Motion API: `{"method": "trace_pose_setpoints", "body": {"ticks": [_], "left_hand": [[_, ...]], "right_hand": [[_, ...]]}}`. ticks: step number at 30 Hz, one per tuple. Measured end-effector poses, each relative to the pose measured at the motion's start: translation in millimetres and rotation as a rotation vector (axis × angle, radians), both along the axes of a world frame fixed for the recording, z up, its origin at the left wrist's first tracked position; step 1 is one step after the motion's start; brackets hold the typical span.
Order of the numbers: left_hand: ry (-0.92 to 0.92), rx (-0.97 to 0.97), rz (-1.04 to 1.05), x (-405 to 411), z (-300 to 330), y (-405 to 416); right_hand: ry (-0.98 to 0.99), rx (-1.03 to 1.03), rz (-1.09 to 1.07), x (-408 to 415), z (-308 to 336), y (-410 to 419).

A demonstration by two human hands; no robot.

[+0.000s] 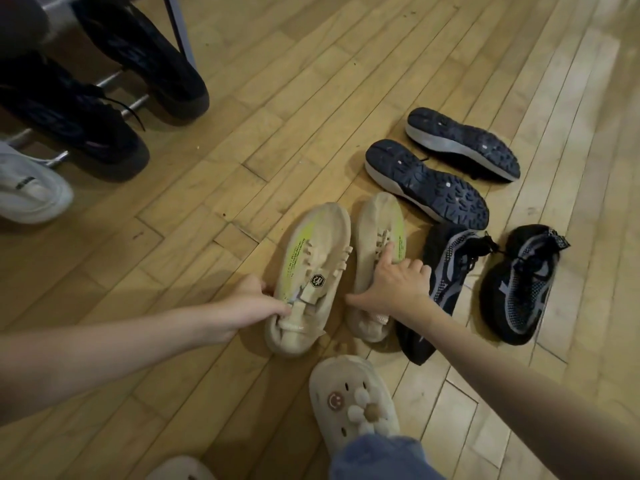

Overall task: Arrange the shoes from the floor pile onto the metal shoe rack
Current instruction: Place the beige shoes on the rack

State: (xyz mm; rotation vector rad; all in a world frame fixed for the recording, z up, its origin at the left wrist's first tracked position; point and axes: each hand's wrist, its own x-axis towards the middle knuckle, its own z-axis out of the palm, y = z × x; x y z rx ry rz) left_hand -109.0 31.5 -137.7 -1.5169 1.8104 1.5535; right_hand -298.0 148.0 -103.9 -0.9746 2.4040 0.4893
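Two beige sneakers with neon-yellow stripes lie side by side on the wooden floor. My left hand (256, 303) grips the left beige sneaker (311, 265) at its collar. My right hand (394, 282) lies spread on the right beige sneaker (377, 223), fingers apart over its laces; a firm grip cannot be made out. To their right lie two black mesh shoes (446, 282) (519, 282), and behind those two dark shoes (426, 183) (464, 143) turned sole-up. The metal shoe rack (135, 103) at the upper left carries two black sneakers (145, 53) (72, 116) and a white shoe (31, 188).
My own feet wear cream slippers with charms (353, 403) (183, 469) at the bottom, below a blue jeans cuff (377, 459). A dark rack post (180, 29) stands at the top left. Wooden floor stretches between rack and pile.
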Motion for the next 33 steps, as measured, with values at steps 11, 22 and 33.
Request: {"method": "trace_pose_setpoints", "body": {"ticks": [11,22,33], "left_hand": [[0.242,0.437,0.261,11,47,-23],[0.463,0.054,0.442,58,138,-51],[0.694,-0.427,0.8,135,269,-61]], "right_hand": [[-0.356,-0.475,-0.318,-10,1,12],[-0.792,-1.047,-0.552,15,62,-58],[-0.679,-1.353,-0.003,66,185,-166]]}}
